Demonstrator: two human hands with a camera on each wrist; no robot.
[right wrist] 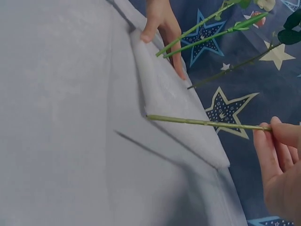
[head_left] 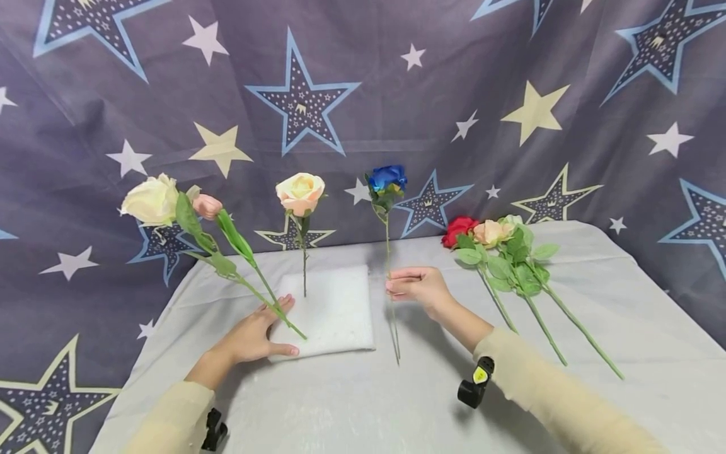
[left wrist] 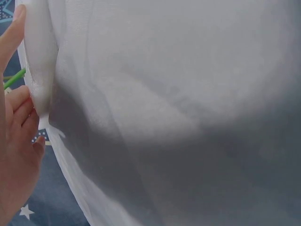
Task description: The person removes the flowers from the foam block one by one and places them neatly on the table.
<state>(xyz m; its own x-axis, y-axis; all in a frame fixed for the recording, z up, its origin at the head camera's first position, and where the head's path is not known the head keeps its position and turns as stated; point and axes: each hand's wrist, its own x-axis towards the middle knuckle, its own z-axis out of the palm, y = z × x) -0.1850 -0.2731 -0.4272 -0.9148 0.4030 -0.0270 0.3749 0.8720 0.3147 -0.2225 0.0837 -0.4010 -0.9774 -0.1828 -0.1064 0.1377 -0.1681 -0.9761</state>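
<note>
My right hand (head_left: pixel 422 290) pinches the thin stem of a blue rose (head_left: pixel 388 179), which it holds upright just right of a white foam block (head_left: pixel 340 315). In the right wrist view the lower stem (right wrist: pixel 207 123) slants past the block, its cut end free. Spread over the block's left side, my left hand (head_left: pixel 249 337) rests with fingers extended and thumb near the front edge. A peach rose (head_left: pixel 300 192) stands upright in the foam. Left of it, a cream rose (head_left: pixel 152 200) and a pink tulip (head_left: pixel 207 206) lean left, their stems meeting the block near my left hand.
On the right of the grey-white tablecloth (head_left: pixel 351 403) lie a red rose (head_left: pixel 458 231), a peach rose (head_left: pixel 492 233) and a pale rose (head_left: pixel 513 220), stems pointing toward the front right. A star-patterned curtain (head_left: pixel 363 126) hangs behind the table.
</note>
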